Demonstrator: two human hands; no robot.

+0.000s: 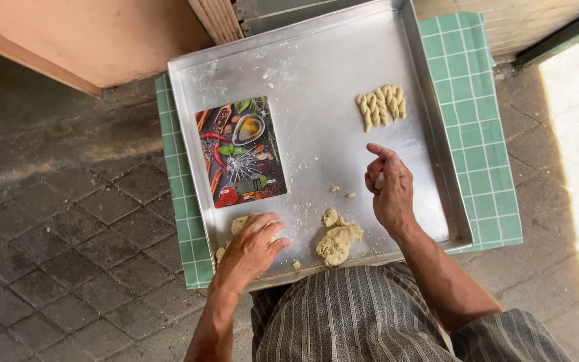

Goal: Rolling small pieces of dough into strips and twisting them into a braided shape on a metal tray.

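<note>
A large metal tray (316, 74) lies on a green checked cloth (477, 114). My left hand (252, 245) presses flat on a piece of pale dough (238, 224) at the tray's near left edge. My right hand (390, 191) is raised over the tray's right half, fingers curled around a small bit of dough (379, 181). A larger dough lump (338, 240) sits between my hands near the front rim. Several twisted dough pieces (381, 105) lie side by side at the tray's far right.
A rectangular board printed with chillies, herbs and spices (241, 151) lies on the tray's left half. Dough crumbs (342, 192) dot the middle. Dark paving stones (68, 221) surround the cloth; a pinkish wall (88, 33) is at the far left. My striped garment (356, 315) fills the bottom.
</note>
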